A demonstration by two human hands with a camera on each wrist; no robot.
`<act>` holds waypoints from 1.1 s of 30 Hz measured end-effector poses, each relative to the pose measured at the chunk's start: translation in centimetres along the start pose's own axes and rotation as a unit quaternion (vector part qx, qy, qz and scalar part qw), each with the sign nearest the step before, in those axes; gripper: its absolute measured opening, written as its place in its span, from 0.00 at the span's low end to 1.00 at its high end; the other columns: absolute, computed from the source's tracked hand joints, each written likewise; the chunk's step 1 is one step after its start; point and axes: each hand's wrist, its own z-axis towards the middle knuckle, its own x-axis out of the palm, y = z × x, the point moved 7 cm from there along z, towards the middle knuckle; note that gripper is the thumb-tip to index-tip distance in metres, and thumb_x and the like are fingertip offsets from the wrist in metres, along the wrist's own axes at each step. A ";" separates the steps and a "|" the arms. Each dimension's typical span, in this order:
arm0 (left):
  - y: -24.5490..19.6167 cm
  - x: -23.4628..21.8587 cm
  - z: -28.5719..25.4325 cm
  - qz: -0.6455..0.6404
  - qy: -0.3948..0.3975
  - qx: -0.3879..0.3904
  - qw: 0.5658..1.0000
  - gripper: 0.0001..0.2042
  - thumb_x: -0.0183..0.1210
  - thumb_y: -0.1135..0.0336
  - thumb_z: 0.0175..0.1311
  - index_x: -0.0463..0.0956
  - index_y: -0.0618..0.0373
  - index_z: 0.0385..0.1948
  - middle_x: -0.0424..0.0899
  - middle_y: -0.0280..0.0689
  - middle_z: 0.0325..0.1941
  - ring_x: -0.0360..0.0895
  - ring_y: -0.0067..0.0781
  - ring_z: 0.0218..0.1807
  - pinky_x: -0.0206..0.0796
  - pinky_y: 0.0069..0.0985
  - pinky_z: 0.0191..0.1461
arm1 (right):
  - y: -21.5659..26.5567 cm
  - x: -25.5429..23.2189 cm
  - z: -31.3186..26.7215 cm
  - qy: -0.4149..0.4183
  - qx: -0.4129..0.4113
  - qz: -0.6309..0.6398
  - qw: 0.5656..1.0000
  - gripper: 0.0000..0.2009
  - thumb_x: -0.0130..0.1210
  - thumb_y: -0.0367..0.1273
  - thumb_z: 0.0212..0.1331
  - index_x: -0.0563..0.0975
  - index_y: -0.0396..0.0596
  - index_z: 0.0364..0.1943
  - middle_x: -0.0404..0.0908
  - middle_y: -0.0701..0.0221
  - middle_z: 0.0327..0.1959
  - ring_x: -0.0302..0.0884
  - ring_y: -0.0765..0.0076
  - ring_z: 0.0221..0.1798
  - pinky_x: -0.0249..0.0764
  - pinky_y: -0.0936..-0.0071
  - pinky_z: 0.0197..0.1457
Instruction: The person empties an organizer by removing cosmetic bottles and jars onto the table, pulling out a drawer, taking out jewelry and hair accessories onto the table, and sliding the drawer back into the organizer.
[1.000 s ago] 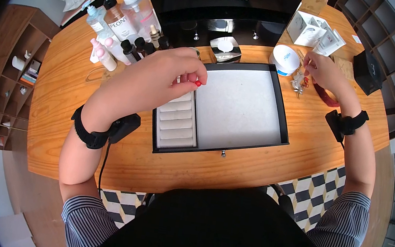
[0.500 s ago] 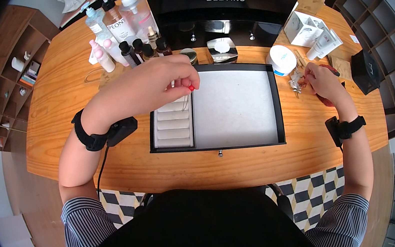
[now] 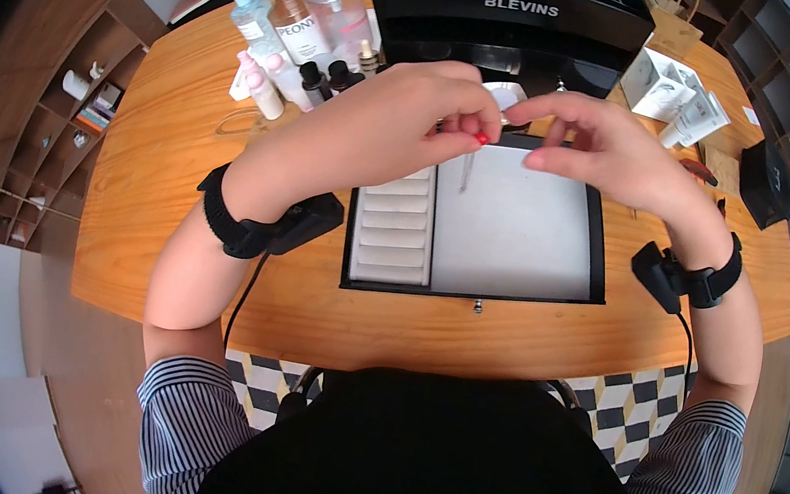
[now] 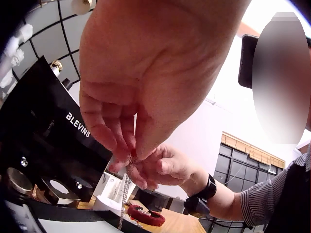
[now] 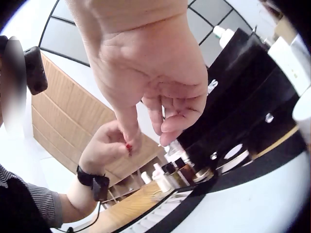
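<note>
In the head view my left hand (image 3: 438, 117) is raised over the back of a black-rimmed drawer tray (image 3: 518, 234). Its thumb and fingertips pinch a thin silver chain (image 3: 467, 174) with a small red bead (image 3: 481, 139) at the top. Two strands of the chain dangle side by side in the left wrist view. My right hand (image 3: 615, 152) hovers just right of it, thumb and index finger spread apart, nothing visible between them. From the right wrist view, its fingers are loosely bent beside the pinched bead.
Padded ring rolls (image 3: 395, 227) fill the tray's left compartment. Behind stands a black BLEVINS box (image 3: 515, 37). Several bottles (image 3: 303, 37) crowd the back left. A white box (image 3: 655, 87), a tube (image 3: 696, 118) and a black case (image 3: 765, 186) are at the right; a dark red band (image 4: 146, 216) lies beyond the tray.
My right hand has left the small jewellery at the table's right and come over the tray beside my left hand. The left hand still pinches the chain. The head view has shifted.
</note>
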 end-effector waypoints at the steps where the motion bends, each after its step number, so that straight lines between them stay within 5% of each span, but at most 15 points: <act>1: -0.2 -0.3 0.0 -0.006 -0.017 0.007 1.000 0.05 0.59 0.71 0.64 0.78 0.57 0.39 0.71 0.31 0.34 0.71 0.20 0.33 0.65 0.18 0.36 | 0.9 0.9 0.6 0.028 -0.019 0.033 0.999 0.12 0.61 0.35 0.61 0.80 0.44 0.45 0.83 0.74 0.34 0.75 0.79 0.34 0.72 0.79 0.39; 9: 0.1 -1.9 -1.2 -0.013 -0.061 0.007 0.998 0.08 0.59 0.71 0.63 0.77 0.56 0.43 0.74 0.31 0.37 0.75 0.22 0.38 0.67 0.19 0.40 | 0.7 4.2 2.8 0.090 0.026 0.170 0.981 0.10 0.54 0.33 0.66 0.80 0.41 0.41 0.83 0.72 0.33 0.75 0.80 0.29 0.73 0.80 0.37; 13: 2.5 -1.3 -2.1 -0.076 -0.075 -0.047 0.993 0.11 0.60 0.71 0.63 0.76 0.55 0.46 0.75 0.32 0.38 0.76 0.22 0.39 0.68 0.19 0.40 | -0.5 2.2 1.7 0.056 0.030 0.100 0.993 0.09 0.51 0.31 0.67 0.79 0.40 0.39 0.83 0.72 0.32 0.76 0.79 0.29 0.73 0.80 0.33; 16: 5.5 0.7 -3.2 -0.046 0.006 -0.096 0.994 0.12 0.60 0.71 0.62 0.74 0.56 0.47 0.76 0.35 0.39 0.77 0.29 0.43 0.69 0.23 0.44 | -2.3 -1.0 -0.2 0.007 0.077 0.009 0.997 0.08 0.53 0.31 0.66 0.80 0.40 0.38 0.83 0.72 0.31 0.76 0.79 0.30 0.74 0.80 0.33; 18: 6.7 2.3 -3.9 0.122 0.083 -0.117 0.982 0.11 0.60 0.71 0.60 0.74 0.58 0.44 0.77 0.39 0.41 0.77 0.39 0.47 0.70 0.29 0.49 | -4.6 -3.6 -1.8 -0.021 0.153 -0.064 0.986 0.08 0.54 0.31 0.65 0.80 0.40 0.38 0.83 0.70 0.29 0.77 0.76 0.30 0.73 0.78 0.34; 20: 7.4 3.1 -4.2 0.127 0.085 -0.113 0.982 0.11 0.60 0.72 0.60 0.74 0.59 0.43 0.76 0.40 0.42 0.76 0.42 0.49 0.69 0.32 0.50 | -8.1 -6.2 -3.4 -0.058 0.111 -0.154 0.980 0.10 0.55 0.33 0.64 0.80 0.38 0.36 0.82 0.65 0.25 0.78 0.70 0.30 0.73 0.73 0.36; 28: 8.9 4.0 -3.3 0.129 0.099 -0.114 0.980 0.08 0.60 0.74 0.58 0.75 0.59 0.38 0.76 0.40 0.41 0.75 0.46 0.48 0.68 0.36 0.48 | -17.1 -9.6 -9.0 -0.039 0.386 -0.205 0.899 0.10 0.53 0.32 0.61 0.80 0.39 0.29 0.82 0.65 0.23 0.78 0.67 0.25 0.73 0.69 0.34; 33: 9.0 4.4 -3.0 0.157 0.119 -0.135 0.971 0.05 0.59 0.74 0.57 0.74 0.58 0.34 0.76 0.39 0.39 0.76 0.45 0.45 0.68 0.36 0.45 | -20.9 -9.3 -9.3 -0.025 0.344 -0.261 0.902 0.10 0.53 0.33 0.59 0.81 0.40 0.30 0.83 0.62 0.25 0.80 0.62 0.28 0.74 0.66 0.36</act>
